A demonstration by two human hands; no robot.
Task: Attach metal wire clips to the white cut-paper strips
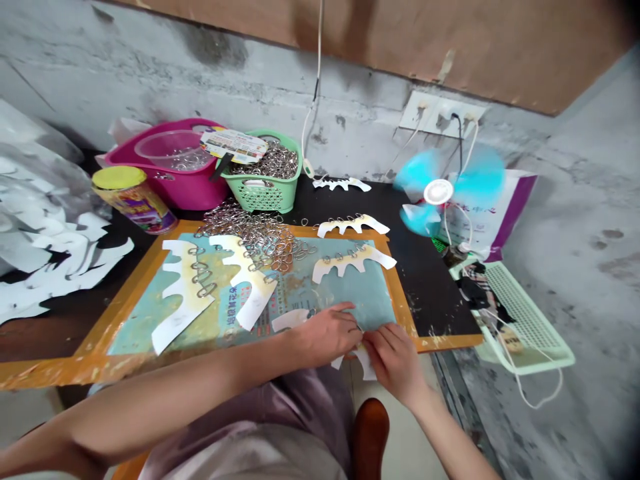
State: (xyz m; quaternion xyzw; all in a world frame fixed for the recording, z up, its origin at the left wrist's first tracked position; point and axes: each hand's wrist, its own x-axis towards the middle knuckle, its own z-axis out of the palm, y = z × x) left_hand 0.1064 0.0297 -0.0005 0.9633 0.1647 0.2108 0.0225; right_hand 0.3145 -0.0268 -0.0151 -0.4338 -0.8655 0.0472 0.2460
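Note:
At the board's near edge, my left hand (330,331) is closed on a white scalloped strip (290,321), its index finger partly stretched out. A metal ring shows beside the knuckles on that strip. My right hand (394,357) pinches at the strip's right part, where white tabs (367,365) hang below the edge; a small thin thing between both hands' fingertips is too small to make out. More white strips with yellowish edges and rings lie on the board: a left one (181,293), a middle one (245,277) and a right one (345,263). Loose metal rings (255,233) are heaped behind them.
A pink basket (195,190) and a green basket (265,193) hold rings. Left stands a yellow-lidded can (133,200), near piled white strips (65,253). A blue-bladed fan (439,192) spins at right. Beyond the table hangs a pale green basket (543,313) with cords.

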